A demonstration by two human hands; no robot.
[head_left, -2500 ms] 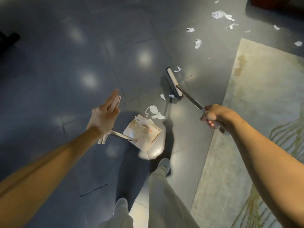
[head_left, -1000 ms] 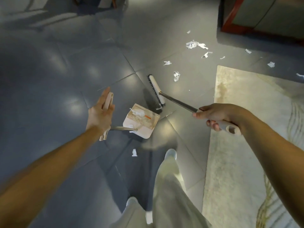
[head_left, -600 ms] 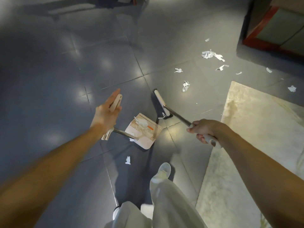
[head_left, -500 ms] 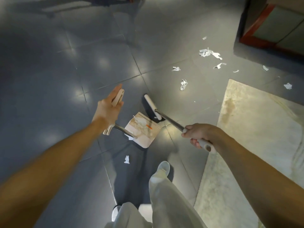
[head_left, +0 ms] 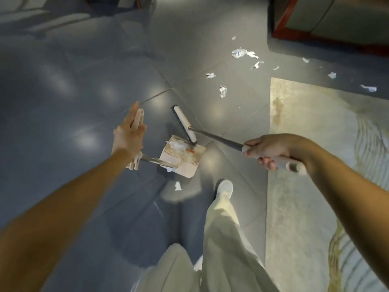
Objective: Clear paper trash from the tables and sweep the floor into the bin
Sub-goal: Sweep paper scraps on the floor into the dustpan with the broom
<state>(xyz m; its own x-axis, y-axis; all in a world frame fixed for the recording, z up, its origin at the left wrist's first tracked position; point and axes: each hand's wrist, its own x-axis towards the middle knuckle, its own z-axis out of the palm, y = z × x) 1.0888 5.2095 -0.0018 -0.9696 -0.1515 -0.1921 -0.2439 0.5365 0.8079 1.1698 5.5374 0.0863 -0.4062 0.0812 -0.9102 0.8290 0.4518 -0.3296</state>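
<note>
Spillage risk noted. Left hand (head_left: pixel 128 138) grips the dustpan (head_left: pixel 183 160) handle; right hand (head_left: pixel 271 150) grips the broom (head_left: pixel 185 124), head at the pan's lip. Loose paper (head_left: pixel 177 145) lies in the pan, one scrap (head_left: pixel 177 185) on the floor (head_left: pixel 84 85) behind it. Tilting the pan or a hard stroke could shed more.

The dustpan (head_left: pixel 182 163) sits on the floor (head_left: pixel 84 91) in the middle, with paper scraps (head_left: pixel 176 145) in it. The broom (head_left: pixel 185 124) head rests at its far edge, the handle running right to the right hand (head_left: pixel 271 149). The left hand (head_left: pixel 128 138) holds the dustpan's handle, left of the pan. A loose scrap (head_left: pixel 177 185) lies just near of the pan; scattered scraps (head_left: pixel 240 53) lie far right, before a cabinet (head_left: pixel 336 17). A rug (head_left: pixel 315 133) lies right.
</note>
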